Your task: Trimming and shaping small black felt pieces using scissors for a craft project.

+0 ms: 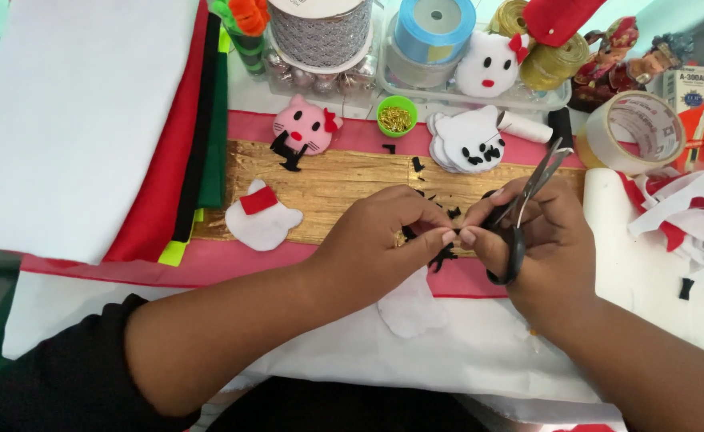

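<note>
Two hands meet over the middle of the bench point(88, 320), above a gold strip point(344, 180) that lies on pink cloth. The left hand point(384, 240) has its fingers point(436, 238) pinched narrow on a small black felt piece point(440, 254), which sits between both hands, just at the fingertips. The right hand point(540, 240) holds black-handled scissors point(524, 216); its fingers are closed around the handles, and the blades point up and to the right, away from the felt piece.

Behind the hands, a small green cup point(397, 116) contains tiny gold pins or beads; I cannot tell which. A clear plastic tray point(464, 96) at the far edge carries a blue ribbon roll point(434, 28), a gold ribbon roll point(556, 56) and a white cat face point(488, 66) with a red bow. Next to it, a clear box point(316, 78) contains silver balls, and a spool of silver lace stands on top. A pink cat face point(304, 126) lies near the green cup, and a stack of white cat shapes point(468, 140) lies to the right of the cup.
</note>
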